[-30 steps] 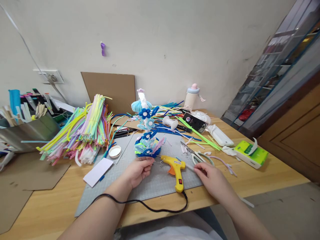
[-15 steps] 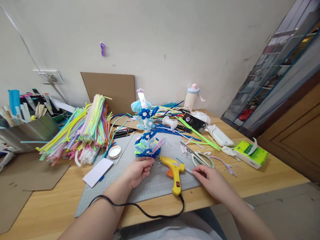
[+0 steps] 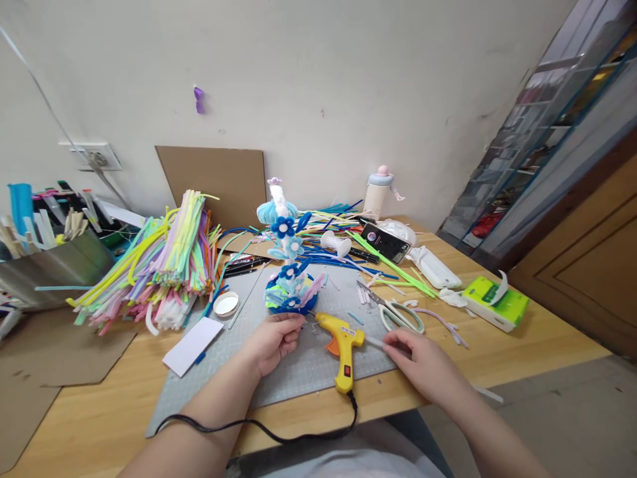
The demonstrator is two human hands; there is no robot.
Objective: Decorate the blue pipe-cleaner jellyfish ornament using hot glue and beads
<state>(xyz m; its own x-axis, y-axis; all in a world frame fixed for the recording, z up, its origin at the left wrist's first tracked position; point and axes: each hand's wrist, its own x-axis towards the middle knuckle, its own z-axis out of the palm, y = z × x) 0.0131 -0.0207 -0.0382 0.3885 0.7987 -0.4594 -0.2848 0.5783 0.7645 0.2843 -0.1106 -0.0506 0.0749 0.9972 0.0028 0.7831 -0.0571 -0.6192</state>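
My left hand (image 3: 279,342) is closed, thumb and forefinger pinched together at the base of a pipe-cleaner flower piece (image 3: 288,255); what sits in the pinch is too small to make out. The piece stands upright, with blue and light-blue flowers on a white stem above a dark blue base. Just right of these fingers, a yellow hot glue gun (image 3: 343,345) points its nozzle toward the base. A translucent glue stick (image 3: 374,342) sticks out of its rear, and my right hand (image 3: 415,362) pinches the free end. Neither hand grips the gun's handle.
A grey cutting mat (image 3: 239,372) lies beneath the work. Scissors (image 3: 401,317) rest near my right hand, with a green tissue pack (image 3: 497,302) beyond. Bundled pipe cleaners (image 3: 174,259), a white card (image 3: 193,345) and a round lid (image 3: 226,304) are leftward. A black cord (image 3: 279,435) crosses in front.
The whole view has shifted slightly, so things sit a little further left. Both hands keep their holds; the gap between the gun and my right fingers looks slightly wider.
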